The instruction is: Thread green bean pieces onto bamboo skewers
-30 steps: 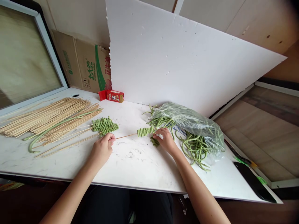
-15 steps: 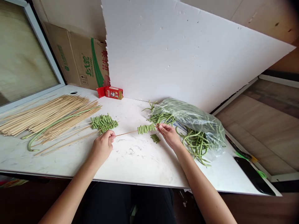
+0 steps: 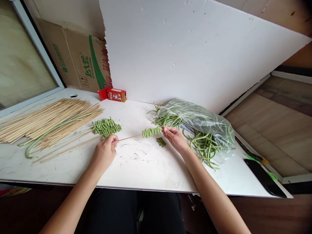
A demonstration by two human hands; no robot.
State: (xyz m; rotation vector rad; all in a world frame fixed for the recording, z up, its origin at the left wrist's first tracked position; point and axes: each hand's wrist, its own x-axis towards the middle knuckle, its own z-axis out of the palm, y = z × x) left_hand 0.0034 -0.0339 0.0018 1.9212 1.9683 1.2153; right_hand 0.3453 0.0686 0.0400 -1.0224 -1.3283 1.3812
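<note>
My left hand (image 3: 105, 150) pinches the near end of a thin bamboo skewer (image 3: 130, 137) that lies across the white table (image 3: 136, 169). A row of short green bean pieces (image 3: 151, 132) is threaded on the skewer's far end. My right hand (image 3: 174, 139) is closed at that end, with its fingertips pinched on a bean piece at the skewer's tip. A few loose cut bean pieces (image 3: 161, 141) lie just below the skewer, beside my right hand. Finished bean skewers (image 3: 106, 126) lie in a small heap left of my left hand.
A big pile of bare bamboo skewers (image 3: 46, 121) and one long bean (image 3: 48, 133) lie at the left. A clear plastic bag of long green beans (image 3: 200, 130) is at the right. A red carton (image 3: 112, 95), a cardboard box (image 3: 80, 63) and a white foam board (image 3: 195, 55) stand behind. A dark knife (image 3: 263, 175) lies at the right edge.
My right hand lifted off the loose cut pieces on the table and came up to the skewer's tip with one piece. My left hand kept its grip on the skewer.
</note>
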